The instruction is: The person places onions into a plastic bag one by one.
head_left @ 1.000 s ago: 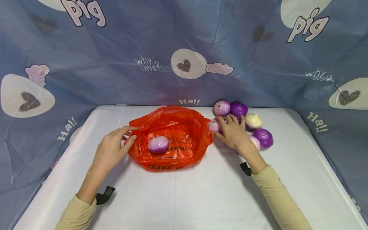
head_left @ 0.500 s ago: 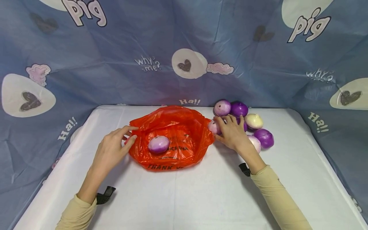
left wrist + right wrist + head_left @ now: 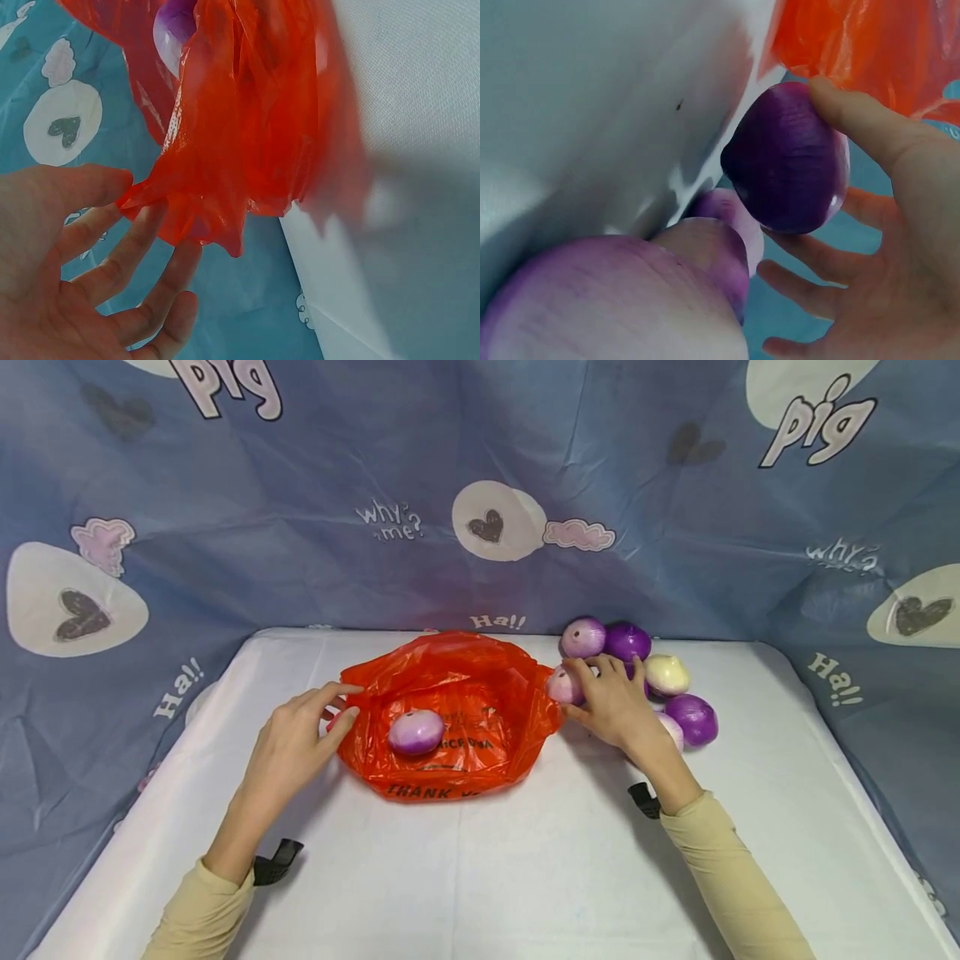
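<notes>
Gripping a smooth, rounded onion [image 3: 784, 161] in right hand [image 3: 617, 706].
Left hand [image 3: 291, 743] pinches a thin, crinkled plastic bag [image 3: 274, 112] at its edge.

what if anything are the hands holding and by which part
The left hand pinches the red bag by its left edge; the right hand grips an onion, beside the bag's right end, by its sides.

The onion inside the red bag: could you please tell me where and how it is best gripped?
Probably across its rounded middle, from above: the onion looks broad and smooth, and the red bag gapes upward while its film surrounds the sides.
</notes>
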A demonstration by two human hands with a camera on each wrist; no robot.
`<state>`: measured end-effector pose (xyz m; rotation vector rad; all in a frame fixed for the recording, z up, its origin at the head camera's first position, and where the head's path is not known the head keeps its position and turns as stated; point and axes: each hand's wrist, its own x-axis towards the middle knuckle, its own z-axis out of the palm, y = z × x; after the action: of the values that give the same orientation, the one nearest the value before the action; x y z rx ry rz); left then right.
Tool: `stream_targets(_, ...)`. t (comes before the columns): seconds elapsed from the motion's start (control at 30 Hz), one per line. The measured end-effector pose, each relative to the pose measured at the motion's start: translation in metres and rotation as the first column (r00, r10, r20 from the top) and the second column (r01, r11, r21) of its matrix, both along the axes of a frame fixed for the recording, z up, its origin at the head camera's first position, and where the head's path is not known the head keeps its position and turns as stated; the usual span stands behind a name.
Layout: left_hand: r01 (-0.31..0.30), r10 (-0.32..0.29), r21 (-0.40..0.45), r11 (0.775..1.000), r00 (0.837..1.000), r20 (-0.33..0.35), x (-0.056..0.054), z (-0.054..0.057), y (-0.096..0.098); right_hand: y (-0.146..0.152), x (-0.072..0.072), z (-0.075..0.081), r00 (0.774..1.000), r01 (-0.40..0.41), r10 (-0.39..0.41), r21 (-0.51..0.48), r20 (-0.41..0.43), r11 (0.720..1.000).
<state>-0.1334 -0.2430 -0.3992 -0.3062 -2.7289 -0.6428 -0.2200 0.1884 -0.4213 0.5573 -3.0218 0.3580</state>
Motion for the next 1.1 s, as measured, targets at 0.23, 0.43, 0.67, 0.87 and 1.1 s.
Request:
stream_targets(0.23,-0.006,0.006,-0.005,1.000,1.000,0.004,0.000,0.001,0.000,0.005,0.004,0.014,1.000,0.016,-0.018,-0.061,-0.025,0.998)
stream_targets(0.43,-0.009,0.009,-0.008,1.000,1.000,0.012,0.000,0.002,-0.002,0.010,0.010,0.036,0.996,0.026,-0.036,-0.119,-0.084,0.993)
stream_targets(0.67,-0.017,0.017,-0.005,1.000,1.000,0.016,0.002,0.003,-0.003,0.007,0.020,0.060,0.985,0.048,-0.077,-0.183,-0.154,0.982)
stream_targets(0.87,-0.011,0.011,-0.001,1.000,1.000,0.005,0.001,0.001,-0.004,0.003,0.030,0.074,0.974,0.026,-0.073,-0.214,-0.214,0.976)
stream_targets(1.1,-0.006,0.006,0.005,1.000,1.000,0.003,0.001,0.000,-0.004,-0.009,0.042,0.084,0.960,-0.039,-0.027,-0.227,-0.280,0.973)
